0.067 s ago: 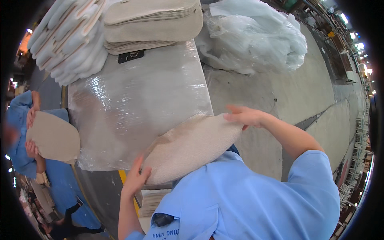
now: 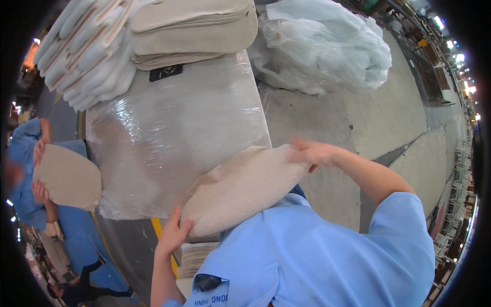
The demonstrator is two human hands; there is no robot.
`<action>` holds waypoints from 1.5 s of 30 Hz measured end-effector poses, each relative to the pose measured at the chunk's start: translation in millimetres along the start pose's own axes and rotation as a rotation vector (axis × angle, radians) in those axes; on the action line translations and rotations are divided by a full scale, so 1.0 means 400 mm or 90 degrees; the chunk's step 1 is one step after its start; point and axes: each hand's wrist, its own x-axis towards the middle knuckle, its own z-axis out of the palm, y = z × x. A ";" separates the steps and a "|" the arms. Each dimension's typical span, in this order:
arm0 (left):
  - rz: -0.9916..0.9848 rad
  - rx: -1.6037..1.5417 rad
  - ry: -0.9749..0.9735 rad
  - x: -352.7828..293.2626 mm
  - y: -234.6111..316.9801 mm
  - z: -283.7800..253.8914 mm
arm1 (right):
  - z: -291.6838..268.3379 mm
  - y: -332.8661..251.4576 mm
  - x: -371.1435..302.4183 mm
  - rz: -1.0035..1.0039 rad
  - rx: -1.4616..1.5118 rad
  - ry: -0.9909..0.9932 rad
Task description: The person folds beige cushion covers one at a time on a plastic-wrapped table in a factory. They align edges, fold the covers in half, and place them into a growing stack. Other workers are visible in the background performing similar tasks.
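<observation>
A beige fabric seat pad [image 2: 245,187], rounded and bulging, lies tilted against my front at the near edge of the plastic-wrapped table [image 2: 189,117]. My left hand [image 2: 175,233] holds its left end, thumb on the near side and fingers toward the table. At the opposite end, my right hand [image 2: 314,154] grips the corner; its fingers reach over the top, a little blurred, with the thumb below. The pad's underside is hidden.
Stacked beige pads [image 2: 194,30] and folded white padding [image 2: 84,51] stand at the table's far side. A bulky plastic-wrapped bundle [image 2: 327,48] lies beyond the right edge. At left, a co-worker [image 2: 28,140] holds another beige pad [image 2: 66,176]. More pads [image 2: 197,258] sit below my left forearm.
The fingers of my right hand have shifted slightly at the pad's right end. The whole view has slid a little; the pad is still between both hands.
</observation>
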 end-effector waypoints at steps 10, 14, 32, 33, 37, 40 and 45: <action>-0.254 -0.207 -0.029 0.150 -0.041 0.088 | 0.020 0.021 0.207 0.132 -0.013 -0.003; -0.276 -0.148 0.025 0.189 -0.044 0.097 | 0.027 -0.036 0.235 0.130 -0.115 0.022; 0.293 0.305 0.654 0.255 0.135 0.110 | 0.074 -0.164 0.289 -0.614 -0.375 0.609; 0.410 0.346 0.597 0.263 0.133 0.151 | 0.141 -0.151 0.298 -0.682 -0.434 0.567; 0.444 0.484 0.418 0.279 0.148 0.307 | 0.364 -0.076 0.292 -0.793 -0.652 0.398; 0.425 0.495 0.421 0.279 0.142 0.309 | 0.396 -0.078 0.272 -0.726 -0.699 0.347; 0.418 0.456 0.392 0.299 0.153 0.286 | 0.386 -0.085 0.280 -0.699 -0.719 0.343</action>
